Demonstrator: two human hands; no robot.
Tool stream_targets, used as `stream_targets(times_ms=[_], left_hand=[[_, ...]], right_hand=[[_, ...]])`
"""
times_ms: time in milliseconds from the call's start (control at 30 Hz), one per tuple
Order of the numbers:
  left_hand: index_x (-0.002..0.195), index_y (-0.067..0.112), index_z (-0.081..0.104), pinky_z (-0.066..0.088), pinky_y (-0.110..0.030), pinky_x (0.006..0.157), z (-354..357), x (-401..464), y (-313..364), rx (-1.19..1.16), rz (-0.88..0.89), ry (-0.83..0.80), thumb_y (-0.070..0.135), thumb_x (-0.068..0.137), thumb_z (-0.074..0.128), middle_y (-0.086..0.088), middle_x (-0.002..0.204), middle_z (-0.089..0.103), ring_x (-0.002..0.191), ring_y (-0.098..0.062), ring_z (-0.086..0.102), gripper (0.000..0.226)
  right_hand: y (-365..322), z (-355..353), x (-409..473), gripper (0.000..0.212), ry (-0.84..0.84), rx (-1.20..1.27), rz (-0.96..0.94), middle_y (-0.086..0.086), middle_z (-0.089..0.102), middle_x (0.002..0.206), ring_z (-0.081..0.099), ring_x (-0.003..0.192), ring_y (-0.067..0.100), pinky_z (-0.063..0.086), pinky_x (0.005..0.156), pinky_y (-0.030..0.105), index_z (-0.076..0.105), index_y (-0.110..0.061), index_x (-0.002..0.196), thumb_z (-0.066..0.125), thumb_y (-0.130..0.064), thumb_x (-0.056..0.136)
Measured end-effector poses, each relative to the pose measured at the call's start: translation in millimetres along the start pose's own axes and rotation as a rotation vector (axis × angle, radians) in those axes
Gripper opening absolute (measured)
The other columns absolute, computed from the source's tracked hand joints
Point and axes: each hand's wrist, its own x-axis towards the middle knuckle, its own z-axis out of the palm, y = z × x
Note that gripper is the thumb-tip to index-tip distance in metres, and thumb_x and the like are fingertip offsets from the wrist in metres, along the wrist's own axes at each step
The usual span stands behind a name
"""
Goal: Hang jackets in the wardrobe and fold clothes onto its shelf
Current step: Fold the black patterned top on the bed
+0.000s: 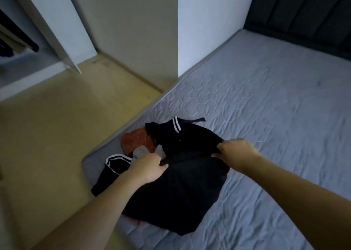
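A black garment (pixel 182 190) lies spread over a small pile of clothes at the near left corner of the mattress (pixel 266 107). My left hand (pixel 148 168) grips its upper edge on the left side. My right hand (pixel 237 152) pinches the same edge further right, so the cloth is stretched between them. A rust-red piece (pixel 134 139) and a grey piece (pixel 140 151) show from under the black cloth. Black clothing with white stripes (pixel 115 164) lies at the pile's left, and another striped cuff (pixel 176 126) sits at the far side.
The open wardrobe (pixel 20 46) stands at the far left, with dark clothes hanging on its rail and a white shelf below. A white wall pillar (pixel 209 31) meets the mattress edge. Beige floor (pixel 57 135) lies between wardrobe and bed. A dark headboard (pixel 303 12) is at the far right.
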Motion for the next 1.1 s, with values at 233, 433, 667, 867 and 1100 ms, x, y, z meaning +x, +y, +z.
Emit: stream_targets(times_ms=[233, 433, 667, 867, 1100], left_hand=[[0.096, 0.009, 0.071, 0.058, -0.024, 0.074, -76, -142, 184, -0.801, 0.074, -0.347, 0.020, 0.077, 0.070, -0.006, 0.092, 0.074, 0.084, -0.019, 0.071, 0.022], [0.119, 0.010, 0.047, 0.055, -0.031, 0.074, 67, -161, 386, -1.029, 0.136, -0.632, 0.006, 0.089, 0.064, -0.010, 0.118, 0.058, 0.109, -0.023, 0.061, 0.035], [0.142, 0.021, 0.040, 0.041, -0.035, 0.105, 239, -101, 451, -0.400, 0.365, -0.484, 0.008, 0.089, 0.044, -0.007, 0.144, 0.045, 0.127, -0.025, 0.048, 0.055], [0.145, 0.022, 0.035, 0.051, -0.032, 0.084, 303, -47, 342, 0.182, 0.172, -0.659, 0.027, 0.083, 0.060, -0.007, 0.137, 0.049, 0.102, -0.018, 0.056, 0.067], [0.154, 0.027, 0.004, 0.020, -0.055, 0.113, 413, 59, 293, 0.576, 0.226, -0.263, 0.071, 0.076, 0.058, -0.006, 0.159, 0.011, 0.145, -0.031, 0.013, 0.105]], right_hand=[[84, -116, -95, 0.026, 0.309, 0.059, 0.180, 0.010, 0.047, 0.113, 0.050, 0.106, 0.034, 0.043, 0.066, 0.039, 0.057, -0.017, 0.120, 0.045, -0.015, 0.097], [207, -71, -194, 0.057, 0.083, 0.369, 0.417, 0.014, 0.052, 0.137, 0.056, 0.112, 0.034, 0.048, 0.080, 0.037, 0.024, -0.031, 0.151, 0.044, -0.017, 0.099], [263, 135, -335, 0.047, -0.210, 0.646, 1.015, 0.020, 0.048, 0.138, 0.051, 0.119, 0.035, 0.042, 0.086, 0.033, 0.039, -0.005, 0.140, 0.045, -0.021, 0.096], [199, 255, -364, 0.037, -0.415, 1.094, 1.164, 0.024, 0.052, 0.134, 0.048, 0.126, 0.036, 0.042, 0.097, 0.034, 0.052, 0.006, 0.129, 0.043, -0.014, 0.098], [164, 405, -288, 0.058, -0.253, 1.451, 1.310, 0.021, 0.042, 0.145, 0.041, 0.132, 0.037, 0.035, 0.108, 0.039, 0.038, 0.001, 0.142, 0.032, -0.041, 0.103]])
